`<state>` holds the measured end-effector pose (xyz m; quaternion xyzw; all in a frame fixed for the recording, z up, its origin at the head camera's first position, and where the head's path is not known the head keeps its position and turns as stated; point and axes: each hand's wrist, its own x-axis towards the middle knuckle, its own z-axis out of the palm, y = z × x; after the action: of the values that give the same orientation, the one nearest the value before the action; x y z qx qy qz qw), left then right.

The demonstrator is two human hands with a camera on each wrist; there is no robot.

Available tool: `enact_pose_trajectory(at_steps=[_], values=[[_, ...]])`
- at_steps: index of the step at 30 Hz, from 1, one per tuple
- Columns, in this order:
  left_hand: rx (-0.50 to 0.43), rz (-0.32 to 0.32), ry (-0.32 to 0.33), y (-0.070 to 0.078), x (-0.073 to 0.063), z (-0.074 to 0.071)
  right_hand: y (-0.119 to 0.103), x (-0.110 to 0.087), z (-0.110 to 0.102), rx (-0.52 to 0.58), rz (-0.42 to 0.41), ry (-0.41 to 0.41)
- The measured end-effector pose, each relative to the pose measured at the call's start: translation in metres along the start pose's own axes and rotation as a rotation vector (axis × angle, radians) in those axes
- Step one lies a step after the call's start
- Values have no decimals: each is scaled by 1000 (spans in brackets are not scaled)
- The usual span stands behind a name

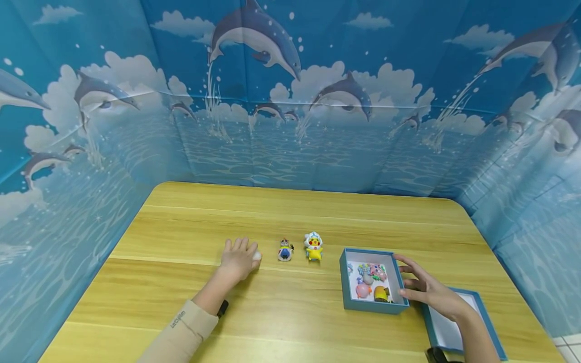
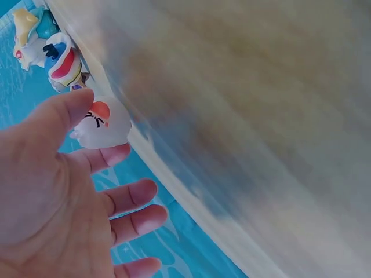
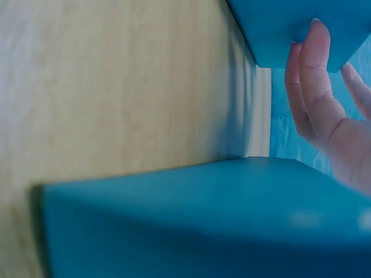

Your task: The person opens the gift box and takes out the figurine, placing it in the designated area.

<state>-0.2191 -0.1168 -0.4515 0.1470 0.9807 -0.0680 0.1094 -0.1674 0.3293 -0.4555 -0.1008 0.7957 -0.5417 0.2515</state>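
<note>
In the head view my left hand (image 1: 237, 260), palm down at the left of the table, has a small white toy figure (image 1: 257, 255) at its thumb side. The left wrist view shows thumb and index finger pinching this round white figure (image 2: 104, 124), which has an orange spot and black eye marks. To its right stand a small blue-and-white figurine (image 1: 284, 250) and a yellow figurine with a white hood (image 1: 313, 246). My right hand (image 1: 428, 288) touches the right side of an open blue box (image 1: 373, 305) with its fingertips. Several small toy figures (image 1: 368, 278) lie inside.
The blue box lid (image 1: 482, 322), white inside, lies on the table under my right forearm. Dolphin-print curtains (image 1: 290, 146) rise behind the wooden table (image 1: 281, 322) and along both sides.
</note>
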Motion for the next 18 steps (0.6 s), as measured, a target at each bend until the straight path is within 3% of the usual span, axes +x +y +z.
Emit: enact_pose_trajectory(at_steps=[18], values=[[-47,36,32,-4,10,2,1,1,-1,0,-3,0]])
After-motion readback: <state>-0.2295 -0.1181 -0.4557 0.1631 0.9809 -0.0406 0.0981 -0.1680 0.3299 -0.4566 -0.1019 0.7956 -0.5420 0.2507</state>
